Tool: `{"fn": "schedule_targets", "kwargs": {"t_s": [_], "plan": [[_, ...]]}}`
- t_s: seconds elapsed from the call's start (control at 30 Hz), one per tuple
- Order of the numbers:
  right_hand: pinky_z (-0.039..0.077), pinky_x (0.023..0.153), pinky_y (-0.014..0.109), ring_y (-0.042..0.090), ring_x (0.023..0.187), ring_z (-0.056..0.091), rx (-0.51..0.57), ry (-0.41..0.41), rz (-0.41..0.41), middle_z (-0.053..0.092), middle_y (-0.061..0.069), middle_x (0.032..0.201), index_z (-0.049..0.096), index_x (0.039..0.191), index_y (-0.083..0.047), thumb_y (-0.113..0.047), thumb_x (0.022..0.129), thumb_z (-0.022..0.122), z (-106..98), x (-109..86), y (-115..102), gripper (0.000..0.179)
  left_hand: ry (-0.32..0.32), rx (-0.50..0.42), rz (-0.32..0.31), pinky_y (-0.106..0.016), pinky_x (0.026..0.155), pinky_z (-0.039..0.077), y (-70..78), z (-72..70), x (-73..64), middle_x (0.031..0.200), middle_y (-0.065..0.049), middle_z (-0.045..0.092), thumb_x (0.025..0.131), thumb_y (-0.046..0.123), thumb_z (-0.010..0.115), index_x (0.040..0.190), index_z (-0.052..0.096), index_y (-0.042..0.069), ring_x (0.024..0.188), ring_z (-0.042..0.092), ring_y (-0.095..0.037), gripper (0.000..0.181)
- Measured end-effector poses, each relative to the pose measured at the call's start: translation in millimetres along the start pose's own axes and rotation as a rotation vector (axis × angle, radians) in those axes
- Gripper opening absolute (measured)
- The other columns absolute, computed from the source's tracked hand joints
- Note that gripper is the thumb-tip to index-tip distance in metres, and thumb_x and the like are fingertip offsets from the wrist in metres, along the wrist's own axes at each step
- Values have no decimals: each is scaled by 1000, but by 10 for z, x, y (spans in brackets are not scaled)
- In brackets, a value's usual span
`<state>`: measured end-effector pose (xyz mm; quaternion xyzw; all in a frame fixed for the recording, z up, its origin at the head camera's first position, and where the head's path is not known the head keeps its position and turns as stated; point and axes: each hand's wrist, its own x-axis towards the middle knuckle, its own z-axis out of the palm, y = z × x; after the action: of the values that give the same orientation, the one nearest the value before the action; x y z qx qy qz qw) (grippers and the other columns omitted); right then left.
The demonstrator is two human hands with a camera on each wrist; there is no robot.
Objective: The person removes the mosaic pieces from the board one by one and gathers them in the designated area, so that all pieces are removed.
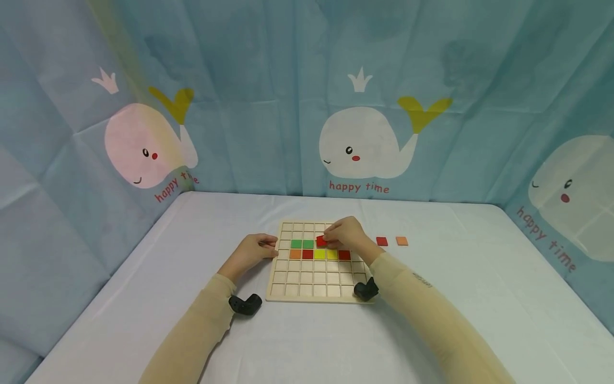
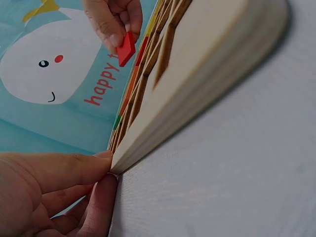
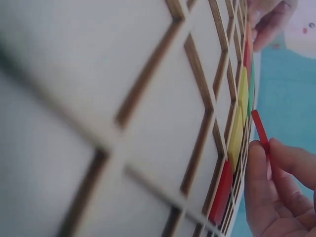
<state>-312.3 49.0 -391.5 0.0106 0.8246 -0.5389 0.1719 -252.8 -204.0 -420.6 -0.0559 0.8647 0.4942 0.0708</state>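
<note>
A wooden grid board (image 1: 314, 300) lies on the table with coloured square tiles in two of its rows. My left hand (image 1: 250, 254) grips the board's left edge, the thumb (image 2: 69, 170) pressed to its side in the left wrist view. Between thumb and fingers, my right hand (image 1: 347, 232) pinches a red tile (image 1: 320, 242), held tilted just over the grid, right of two green tiles (image 1: 302, 244). The row nearer me holds an orange tile (image 1: 296, 254), a dark red tile (image 1: 307, 254), two yellow tiles (image 1: 326, 254) and another red tile (image 1: 344, 255).
Right of the board, a loose red tile (image 1: 381, 241) and a loose orange tile (image 1: 402, 241) lie on the white tablecloth (image 1: 455, 277). A blue curtain (image 1: 249, 149) with whale prints stands behind the table. Black wrist devices (image 1: 245, 305) sit at both cuffs.
</note>
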Motion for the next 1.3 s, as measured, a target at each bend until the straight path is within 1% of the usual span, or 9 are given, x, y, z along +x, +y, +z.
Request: {"fn": "schedule_targets", "kwargs": {"t_s": [0.33,0.47,0.63,0.7,0.83,0.97,1.07,1.23,1.3], "plan": [[59,78,28,14,75,74,-87,15,-56,74,17,105,74,105,3,-11,90,72,-263,-68,92,20,8,-8,-3,-27,80,52,-1,6,12,118,-16,66,88,7,72,131,61,-1,97,63,-20,45],[59,81,29,15,78,75,-82,16,-51,73,19,109,73,107,4,-11,91,71,-334,-87,108,23,9,-6,-4,-27,80,52,5,7,9,117,-16,66,88,7,72,131,61,-1,97,63,-20,44],[58,82,28,9,74,71,-54,13,-23,72,19,113,72,111,4,-13,92,71,-421,-102,130,25,6,-9,-7,-26,80,52,14,17,5,117,-16,67,88,7,72,130,61,-1,98,63,-20,44],[56,90,31,9,73,71,-50,11,-14,73,17,111,72,111,3,-14,92,71,-458,-109,136,26,5,-9,-10,-26,80,52,18,17,3,118,-16,67,88,7,72,131,61,-1,98,63,-20,44],[54,96,33,10,74,72,-47,15,2,75,13,106,73,111,1,-16,91,72,-512,-111,150,27,4,-7,-16,-27,81,52,23,14,0,119,-16,66,89,7,71,131,61,0,99,63,-20,44],[57,84,25,8,74,70,-41,22,19,74,14,109,73,111,1,-16,91,73,-549,-118,169,27,1,-5,-17,-28,82,52,31,8,-6,120,-15,66,89,8,71,132,61,1,100,63,-20,44],[57,83,24,6,72,70,-21,17,23,73,15,111,73,112,2,-14,90,73,-575,-132,176,27,3,-4,-15,-28,82,52,38,5,-11,120,-15,66,89,8,71,132,61,1,100,63,-21,44],[49,103,36,4,73,69,-32,21,26,73,13,110,72,113,0,-16,90,73,-626,-165,179,28,7,-6,-20,-27,81,52,37,9,-13,119,-15,66,89,8,72,131,61,0,100,63,-21,44],[45,107,38,4,73,69,-37,23,35,74,11,108,73,113,-1,-18,91,73,-648,-177,184,28,5,-9,-24,-27,81,52,36,10,-12,119,-15,66,89,8,72,131,61,1,100,63,-21,44]]}}
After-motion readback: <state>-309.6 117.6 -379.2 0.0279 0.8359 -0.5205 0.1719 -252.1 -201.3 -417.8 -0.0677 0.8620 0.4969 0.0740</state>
